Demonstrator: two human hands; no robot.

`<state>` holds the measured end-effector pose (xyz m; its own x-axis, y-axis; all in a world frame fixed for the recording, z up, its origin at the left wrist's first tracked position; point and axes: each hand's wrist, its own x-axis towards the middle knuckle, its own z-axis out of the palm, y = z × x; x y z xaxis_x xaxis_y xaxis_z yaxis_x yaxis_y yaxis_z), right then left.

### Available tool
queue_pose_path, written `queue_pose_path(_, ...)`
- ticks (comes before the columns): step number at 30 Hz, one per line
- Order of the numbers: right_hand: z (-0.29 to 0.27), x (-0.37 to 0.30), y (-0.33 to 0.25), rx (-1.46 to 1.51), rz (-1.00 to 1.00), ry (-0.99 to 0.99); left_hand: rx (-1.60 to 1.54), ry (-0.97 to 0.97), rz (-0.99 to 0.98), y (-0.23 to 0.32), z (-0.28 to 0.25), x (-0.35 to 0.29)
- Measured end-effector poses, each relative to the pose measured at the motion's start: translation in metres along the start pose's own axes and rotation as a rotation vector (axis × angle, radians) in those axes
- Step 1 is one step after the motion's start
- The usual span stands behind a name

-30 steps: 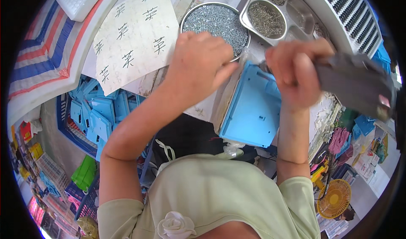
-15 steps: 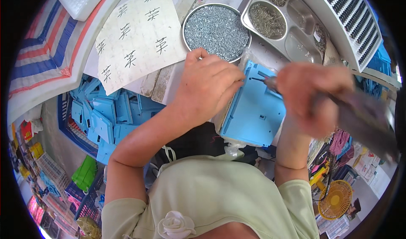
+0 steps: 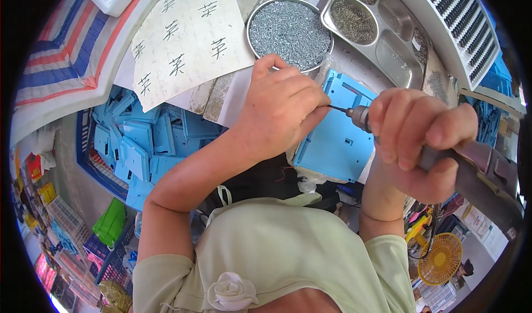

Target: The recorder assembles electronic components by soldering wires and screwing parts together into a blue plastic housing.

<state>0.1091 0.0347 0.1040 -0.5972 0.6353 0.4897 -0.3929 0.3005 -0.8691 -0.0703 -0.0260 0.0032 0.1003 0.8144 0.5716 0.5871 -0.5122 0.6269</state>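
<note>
My right hand (image 3: 418, 138) is wrapped round a dark electric screwdriver (image 3: 482, 172) with a silver chuck (image 3: 361, 117). Its thin bit points left, and the tip meets the fingertips of my left hand (image 3: 285, 102). Thumb and fingers of that hand are pinched together at the left edge of a light blue plastic panel (image 3: 327, 147). Whatever lies in the pinch is hidden behind the fingers. The panel rests flat on clear plastic wrapping (image 3: 308, 184), with slots along its far end. Just beyond my left hand stands a round metal dish (image 3: 249, 33) full of small silver screws (image 3: 288, 33).
A steel compartment tray (image 3: 396, 58) with small metal parts stands at the far right, beside a white rack (image 3: 471, 41) of dark pieces. Paper with handwriting (image 3: 188, 47) lies far left. Below it, a blue basket (image 3: 83, 147) holds several blue panels (image 3: 136, 152).
The screwdriver bit has moved from over the panel's slotted part to my left fingertips at its edge. My right hand, blurred before, shows sharply now. The whole view has shifted slightly.
</note>
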Motion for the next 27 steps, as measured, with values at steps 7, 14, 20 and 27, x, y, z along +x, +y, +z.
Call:
queue_pose_path(7, 0.006, -0.012, -0.004, 0.008, 0.032, 0.046, -0.152, -0.144, 0.029, -0.014, -0.021, 0.014)
queue_pose_path(14, 0.032, -0.031, -0.006, 0.164, 0.205, 0.15, 0.531, -0.252, -0.155, -0.073, -0.019, 0.039)
queue_pose_path(20, 0.041, -0.037, 0.012, 0.028, 0.173, 0.074, 0.517, -0.193, -0.076, -0.073, -0.013, 0.042)
queue_pose_path(27, 0.046, -0.036, 0.022, -0.048, 0.152, 0.017, 0.551, -0.188, -0.06, -0.076, -0.01, 0.045)
